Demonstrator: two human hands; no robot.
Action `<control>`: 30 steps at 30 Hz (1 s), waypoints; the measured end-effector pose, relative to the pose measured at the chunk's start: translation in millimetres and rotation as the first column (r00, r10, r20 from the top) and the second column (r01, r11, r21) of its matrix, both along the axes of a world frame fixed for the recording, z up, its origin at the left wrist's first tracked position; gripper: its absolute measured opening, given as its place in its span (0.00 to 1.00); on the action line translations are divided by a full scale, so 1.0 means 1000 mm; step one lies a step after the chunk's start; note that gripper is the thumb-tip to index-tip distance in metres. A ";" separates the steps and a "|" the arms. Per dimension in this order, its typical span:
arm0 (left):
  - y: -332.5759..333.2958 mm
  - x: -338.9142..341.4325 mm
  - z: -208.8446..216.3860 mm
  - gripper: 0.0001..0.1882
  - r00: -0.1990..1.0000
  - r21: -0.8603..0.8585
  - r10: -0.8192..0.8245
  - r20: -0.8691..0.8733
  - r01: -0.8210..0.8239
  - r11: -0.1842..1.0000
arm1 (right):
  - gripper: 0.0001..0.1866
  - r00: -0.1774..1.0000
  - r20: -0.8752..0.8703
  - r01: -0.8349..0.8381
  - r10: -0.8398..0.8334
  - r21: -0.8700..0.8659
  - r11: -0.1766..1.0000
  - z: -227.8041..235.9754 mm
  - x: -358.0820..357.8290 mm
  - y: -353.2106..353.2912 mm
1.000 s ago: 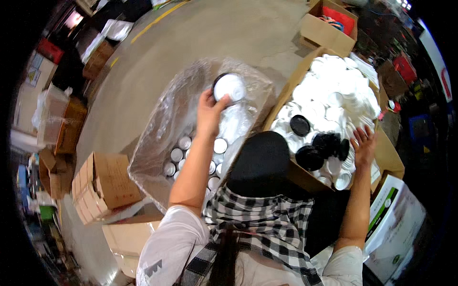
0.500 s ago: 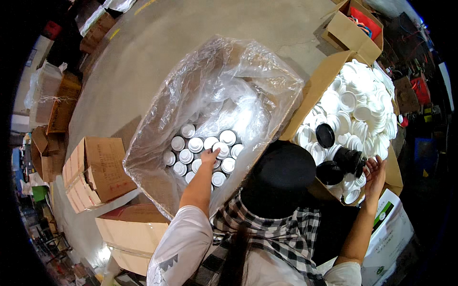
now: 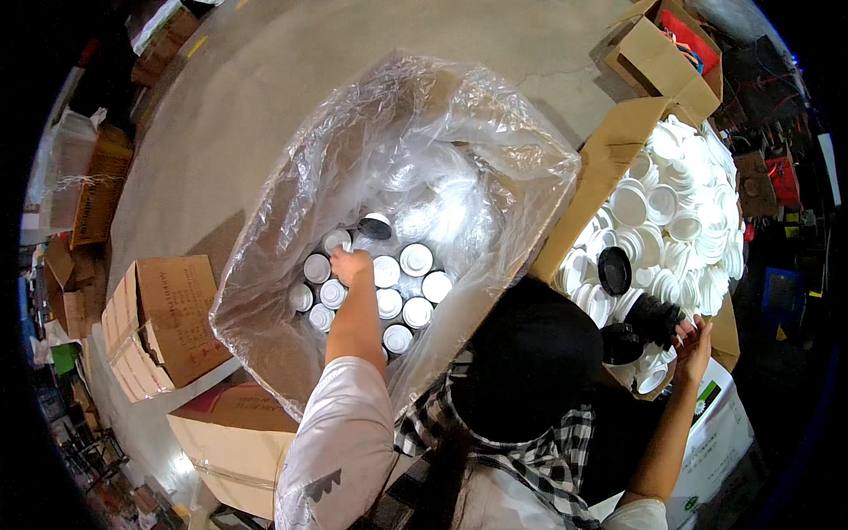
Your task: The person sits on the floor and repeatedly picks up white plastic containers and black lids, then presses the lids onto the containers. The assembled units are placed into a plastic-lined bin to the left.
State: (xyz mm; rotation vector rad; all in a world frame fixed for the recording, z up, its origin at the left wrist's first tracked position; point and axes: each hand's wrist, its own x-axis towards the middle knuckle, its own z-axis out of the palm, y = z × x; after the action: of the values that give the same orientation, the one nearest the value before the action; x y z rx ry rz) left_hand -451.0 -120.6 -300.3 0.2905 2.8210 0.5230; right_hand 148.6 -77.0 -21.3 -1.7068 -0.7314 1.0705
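Note:
My left hand reaches into a large box lined with clear plastic. It touches a round, white-topped cap, its fingertips mostly hidden from above. Just beyond lies a tilted cap with a black ridged side and white face. Several other white-topped caps stand close together around the hand. My right hand is at the front of a carton, fingers apart, beside a row of black ridged caps. White plastic discs fill this carton, and a loose black cap lies on them.
A small open carton with red contents stands at the far right. Two brown cartons sit left of the lined box. A printed white sheet or bag is under my right forearm. My black cap covers part of the middle.
My left hand has moved left and farther into the lined box. A tilted black-sided cap now shows beyond it. My right hand has shifted slightly nearer, still by the black caps.

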 end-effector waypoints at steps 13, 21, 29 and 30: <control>-0.002 -0.025 -0.020 0.19 0.666 -0.126 -0.746 -0.015 0.739 0.662 | 0.28 1.000 -0.002 -0.015 0.015 0.023 1.000 -0.015 0.022 0.015; -0.005 -0.017 -0.021 0.36 0.825 0.046 -0.561 0.065 0.559 0.828 | 0.26 0.999 0.024 0.022 -0.022 0.020 1.000 -0.014 0.027 0.008; -0.004 -0.037 -0.054 0.39 0.730 -0.514 -0.539 0.420 0.681 0.522 | 0.22 0.959 0.278 -0.069 0.049 0.063 0.996 -0.002 -0.004 0.020; 0.012 -0.029 -0.042 0.40 0.754 -0.482 -0.525 0.396 0.657 0.580 | 0.20 0.942 0.312 -0.169 0.126 0.113 0.979 -0.007 -0.002 0.019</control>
State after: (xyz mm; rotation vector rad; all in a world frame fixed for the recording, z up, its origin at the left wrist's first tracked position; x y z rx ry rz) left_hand -480.0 -108.9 -341.9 0.9358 2.2892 -0.4694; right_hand 147.0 -57.7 -28.0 -1.7356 -1.1200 0.8414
